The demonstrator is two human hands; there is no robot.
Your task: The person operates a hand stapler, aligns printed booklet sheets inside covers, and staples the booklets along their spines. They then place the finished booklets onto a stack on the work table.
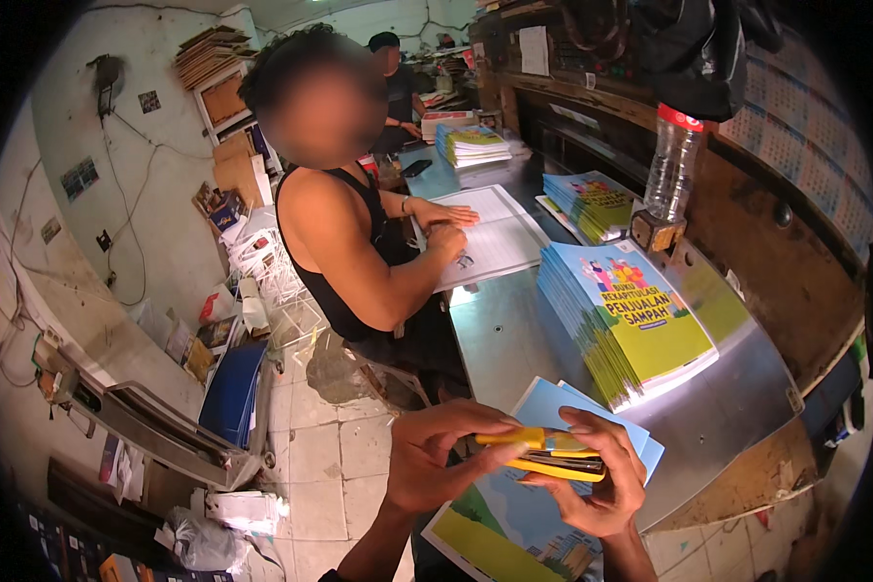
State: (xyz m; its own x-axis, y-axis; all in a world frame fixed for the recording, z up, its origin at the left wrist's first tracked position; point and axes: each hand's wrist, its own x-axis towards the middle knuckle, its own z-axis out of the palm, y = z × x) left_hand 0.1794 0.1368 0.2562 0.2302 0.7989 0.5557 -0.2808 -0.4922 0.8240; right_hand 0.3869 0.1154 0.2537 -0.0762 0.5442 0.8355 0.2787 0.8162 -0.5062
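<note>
A yellow stapler (556,469) with dark and metal parts is held up between my two hands, low in the middle of the view. My left hand (436,454) pinches its left end between thumb and fingers. Wrapped around the right end are the fingers and thumb of my right hand (606,470). Just beneath the hands lie booklets with blue and green covers (500,524), partly hidden by my fingers. A tall stack of similar booklets (630,320) stands on the metal table (500,335) beyond my right hand.
A co-worker (335,233) leans over open lined sheets (495,228) on the table's left side. Another person (398,92) stands farther back. More booklet stacks (470,145), a plastic bottle (671,165) and a phone (416,168) are around the table. A metal-edged bench (165,427) stands left.
</note>
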